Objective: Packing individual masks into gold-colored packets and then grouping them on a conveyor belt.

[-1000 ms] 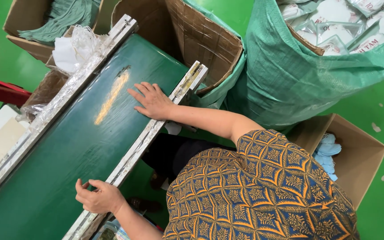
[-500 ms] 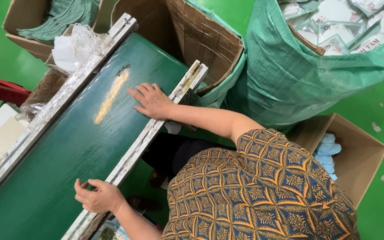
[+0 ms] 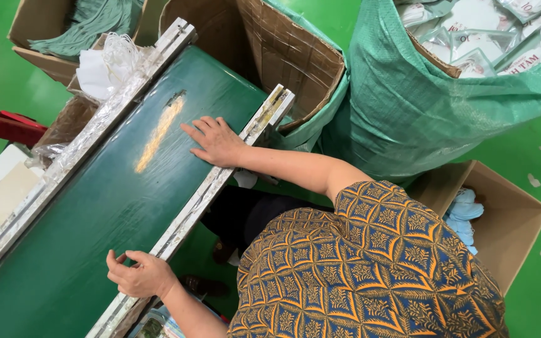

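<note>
Right hand (image 3: pixel 217 143) flat, fingers spread, on belt (image 3: pixel 95 213); left hand (image 3: pixel 139 275) loosely curled, empty, at rail (image 3: pixel 220 178). Belt runs lower-left to upper-right.

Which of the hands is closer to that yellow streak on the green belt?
Right. The right hand lies flat on the belt beside the yellow streak; the left hand rests at the near rail, farther away.

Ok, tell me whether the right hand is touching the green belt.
Touching. The head view shows the right hand lying flat, palm down, on the green belt, fingers spread beside the metal rail.
</note>
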